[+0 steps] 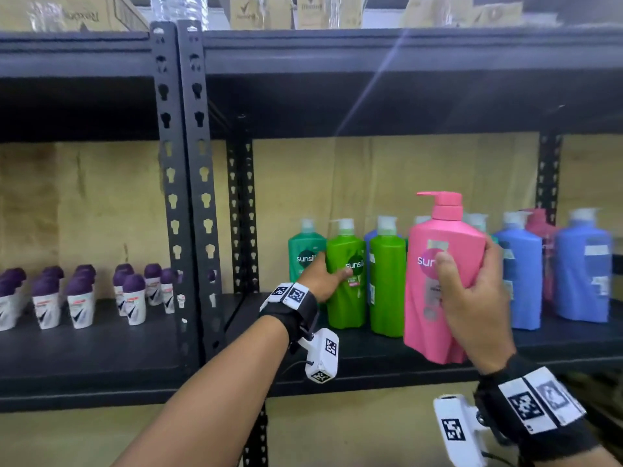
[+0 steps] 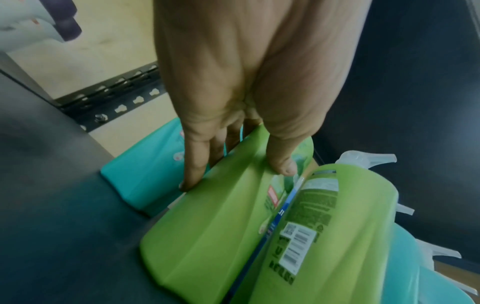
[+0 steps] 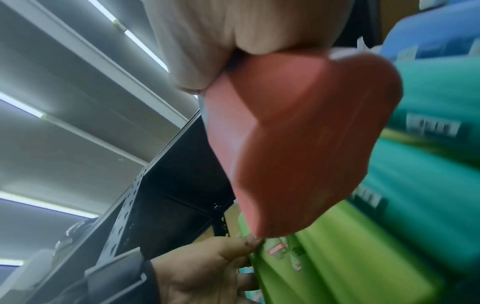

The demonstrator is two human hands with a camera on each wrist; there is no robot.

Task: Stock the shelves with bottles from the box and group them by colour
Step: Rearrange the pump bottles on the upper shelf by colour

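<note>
My right hand (image 1: 472, 291) grips a pink pump bottle (image 1: 441, 281) upright, lifted just off the front of the shelf; its base (image 3: 298, 144) fills the right wrist view. My left hand (image 1: 325, 279) holds a light green bottle (image 1: 345, 298) standing on the shelf, thumb on its front and fingers (image 2: 194, 164) along its side. A second light green bottle (image 1: 387, 281) stands to its right and a darker green one (image 1: 303, 254) behind on the left. Blue bottles (image 1: 519, 271) and another pink one (image 1: 542, 230) stand farther right.
The dark metal shelf (image 1: 371, 369) has bare board in front of the bottles. Perforated uprights (image 1: 182, 197) split it from the left bay, where several purple-capped white deodorants (image 1: 81, 298) stand. Cardboard boxes (image 1: 84, 11) sit on the shelf above.
</note>
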